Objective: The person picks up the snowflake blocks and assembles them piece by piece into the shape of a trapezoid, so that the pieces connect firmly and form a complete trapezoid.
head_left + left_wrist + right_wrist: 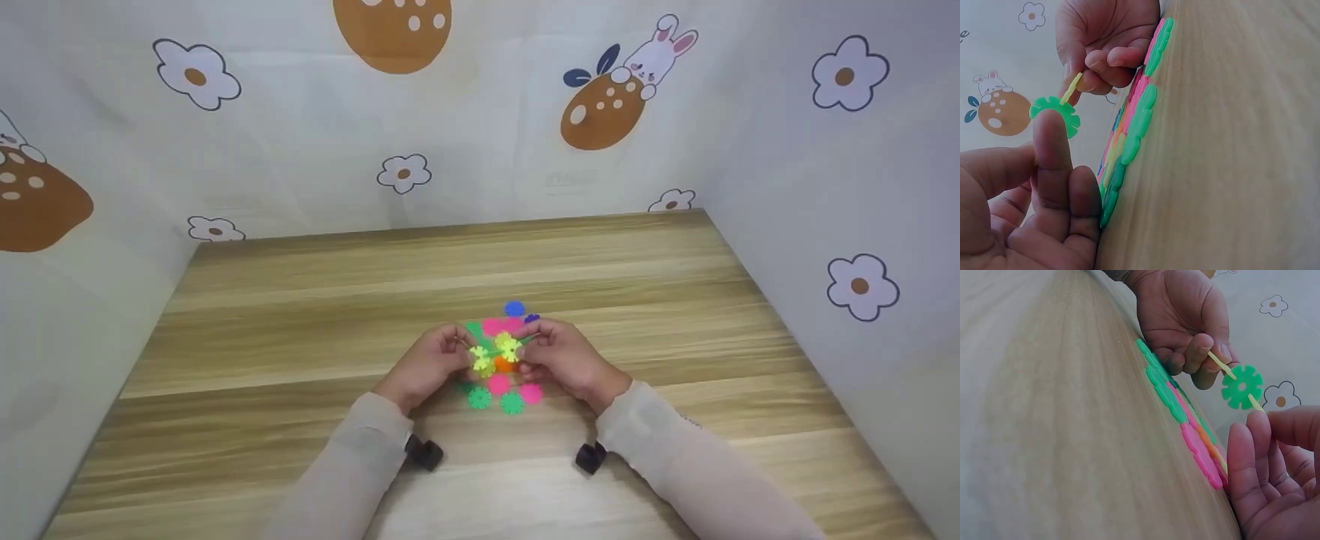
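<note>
Just above the table, my left hand (429, 364) and right hand (568, 361) face each other over a small build of notched plastic discs. A green disc (1242, 387) is in the middle, with a yellow disc slotted into its edge on either side. Finger and thumb of my left hand pinch one yellow disc (1221, 364), seen edge-on in the right wrist view. The other yellow disc (1071, 88) is pinched by my right hand. In the left wrist view, a left fingertip covers part of the green disc.
Loose discs lie flat beneath and around the hands: green (511, 403), pink (531, 394), orange (506, 364) and blue (514, 308), among several others. The wooden table (300, 300) meets patterned cloth walls (300, 135) at its back and sides.
</note>
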Demonstrator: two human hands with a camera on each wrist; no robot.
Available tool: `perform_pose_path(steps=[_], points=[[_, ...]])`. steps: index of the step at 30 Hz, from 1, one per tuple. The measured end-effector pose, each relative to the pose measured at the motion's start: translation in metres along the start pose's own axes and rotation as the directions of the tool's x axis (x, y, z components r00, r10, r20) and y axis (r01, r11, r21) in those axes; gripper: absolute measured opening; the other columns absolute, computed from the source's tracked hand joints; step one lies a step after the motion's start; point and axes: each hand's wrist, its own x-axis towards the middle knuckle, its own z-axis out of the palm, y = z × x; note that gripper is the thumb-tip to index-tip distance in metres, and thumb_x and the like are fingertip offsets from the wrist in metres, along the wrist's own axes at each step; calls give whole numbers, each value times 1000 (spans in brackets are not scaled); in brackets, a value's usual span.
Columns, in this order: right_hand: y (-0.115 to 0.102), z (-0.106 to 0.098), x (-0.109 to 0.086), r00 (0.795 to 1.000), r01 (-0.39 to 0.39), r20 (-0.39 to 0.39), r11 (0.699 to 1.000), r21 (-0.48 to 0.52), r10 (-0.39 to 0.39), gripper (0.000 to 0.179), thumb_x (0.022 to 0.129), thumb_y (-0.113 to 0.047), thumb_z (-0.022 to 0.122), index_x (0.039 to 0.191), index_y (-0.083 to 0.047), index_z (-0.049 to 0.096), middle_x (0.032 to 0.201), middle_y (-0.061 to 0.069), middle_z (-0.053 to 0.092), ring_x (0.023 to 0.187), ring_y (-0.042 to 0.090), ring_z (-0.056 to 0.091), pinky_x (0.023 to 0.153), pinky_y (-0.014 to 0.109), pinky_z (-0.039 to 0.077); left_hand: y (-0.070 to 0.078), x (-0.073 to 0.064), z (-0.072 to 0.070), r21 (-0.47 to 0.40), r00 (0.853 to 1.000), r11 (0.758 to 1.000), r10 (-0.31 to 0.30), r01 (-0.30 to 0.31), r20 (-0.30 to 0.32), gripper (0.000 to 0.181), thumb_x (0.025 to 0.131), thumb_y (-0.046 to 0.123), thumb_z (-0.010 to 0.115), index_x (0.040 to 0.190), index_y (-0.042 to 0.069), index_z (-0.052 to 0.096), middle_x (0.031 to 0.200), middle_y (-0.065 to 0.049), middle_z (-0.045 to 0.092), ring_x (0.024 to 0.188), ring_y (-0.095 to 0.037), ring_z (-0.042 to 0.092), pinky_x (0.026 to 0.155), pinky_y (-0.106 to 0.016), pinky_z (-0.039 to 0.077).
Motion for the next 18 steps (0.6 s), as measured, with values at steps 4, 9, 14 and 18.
perform_pose_path(steps=[4, 9, 14, 18], points=[[0, 1, 0, 1000, 10, 3, 1000, -9, -10, 21, 96, 5, 62, 116, 2, 61, 74, 2, 66, 66, 13, 68, 70, 33, 64, 0, 1, 0, 12, 1000, 1000, -1, 1, -2, 13, 100, -1, 58, 112, 2, 60, 83, -5, 60, 77, -18, 71, 80, -30, 58], [-1, 1, 1, 1000, 7, -10, 999, -35, -7, 17, 94, 5, 63, 111, 0, 61, 72, 2, 67, 65, 12, 68, 67, 30, 64, 1, 1, 1, 15, 1000, 1000, 5, -5, 5, 11, 100, -3, 56, 110, 2, 60, 83, -5, 61, 77, -19, 73, 79, -31, 58], [-2, 3, 1, 1000, -2, -15, 999, -45, 2, 19, 94, 7, 63, 112, 3, 60, 73, 3, 66, 64, 12, 68, 67, 31, 64, 2, 1, 3, 21, 1000, 1000, 13, -13, -1, 11, 99, -4, 56, 107, 2, 59, 79, -4, 59, 75, -19, 72, 78, -30, 58], [-4, 7, -1, 1000, 16, -11, 999, -39, -16, 19, 92, 9, 62, 109, 2, 60, 70, 3, 64, 64, 13, 68, 66, 31, 64, 2, 1, 4, 31, 1000, 999, 8, -8, -19, 11, 99, -5, 56, 107, 2, 59, 80, -4, 59, 75, -18, 71, 77, -30, 57]])
